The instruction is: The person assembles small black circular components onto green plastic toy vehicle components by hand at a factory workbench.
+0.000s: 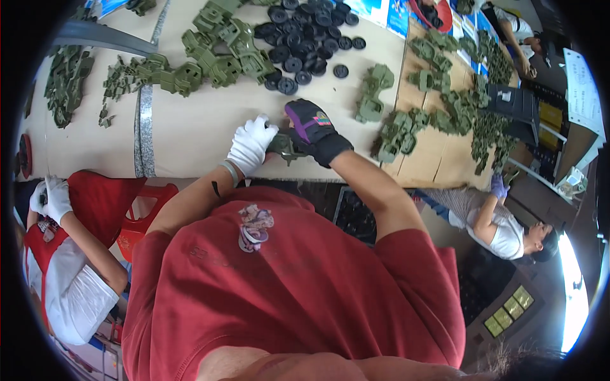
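Just inside the table's near edge, an olive-green moulded plastic toy part (pixel 284 148) is held between my two hands. My left hand (pixel 251 141), in a white glove, is closed on its left side. On the other side, my right hand (pixel 312 130) grips it in a black and purple glove, fingers curled and partly hidden. Between them the gloves cover much of the part. Beyond my hands lies a heap of black toy wheels (pixel 292 65), with one loose wheel (pixel 340 71) apart. Larger green vehicle-body parts (pixel 216 54) are piled to its left.
More green parts (pixel 375 92) lie to the right, some on a cardboard sheet (pixel 422 155). Farther back is a red bowl (pixel 450 19). A grey bar (pixel 105 35) crosses the far left. People work at both sides; a white-gloved co-worker's hand (pixel 57 197) is at left.
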A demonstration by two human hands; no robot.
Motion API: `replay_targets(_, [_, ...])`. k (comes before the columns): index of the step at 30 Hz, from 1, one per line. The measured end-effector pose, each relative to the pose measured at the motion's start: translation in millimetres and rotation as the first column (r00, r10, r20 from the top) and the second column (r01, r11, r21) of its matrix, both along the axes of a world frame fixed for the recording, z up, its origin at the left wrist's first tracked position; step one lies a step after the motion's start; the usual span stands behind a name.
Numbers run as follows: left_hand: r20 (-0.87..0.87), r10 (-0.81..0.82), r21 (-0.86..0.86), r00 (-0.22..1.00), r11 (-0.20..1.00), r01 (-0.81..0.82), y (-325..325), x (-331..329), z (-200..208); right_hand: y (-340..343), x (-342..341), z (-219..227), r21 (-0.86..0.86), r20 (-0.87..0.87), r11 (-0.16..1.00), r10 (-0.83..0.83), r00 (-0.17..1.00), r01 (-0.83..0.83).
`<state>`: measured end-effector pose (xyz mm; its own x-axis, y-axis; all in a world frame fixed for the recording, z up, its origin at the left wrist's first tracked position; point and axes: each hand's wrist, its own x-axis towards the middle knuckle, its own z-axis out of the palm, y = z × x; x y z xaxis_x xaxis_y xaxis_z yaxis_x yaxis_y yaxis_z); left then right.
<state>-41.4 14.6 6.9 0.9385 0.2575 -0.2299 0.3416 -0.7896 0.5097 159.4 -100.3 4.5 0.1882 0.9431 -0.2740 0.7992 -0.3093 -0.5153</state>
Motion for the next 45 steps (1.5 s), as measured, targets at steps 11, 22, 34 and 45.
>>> replay_targets(11, [-0.145,-0.077,0.159,0.986,0.982,0.100,21.0,-8.6,-2.8,58.6,20.1,-0.3,0.162,0.261,0.973,-0.205,0.943,0.167])
replay_targets(22, [-0.164,0.005,-0.626,0.986,0.772,-0.108,41.2,-8.7,-33.6,-72.3,16.7,4.8,-0.028,-0.144,0.811,-0.582,0.800,0.584])
replay_targets(34, [-0.032,0.074,-0.202,0.997,0.976,-0.079,15.3,-39.5,-33.7,-82.5,0.1,8.2,0.084,0.092,0.931,-0.363,0.927,0.356])
replay_targets(45, [-0.113,-0.010,-0.172,0.994,0.985,-0.009,14.9,-37.4,-51.5,-41.9,-31.0,40.6,0.210,-0.032,0.976,-0.044,0.999,0.050])
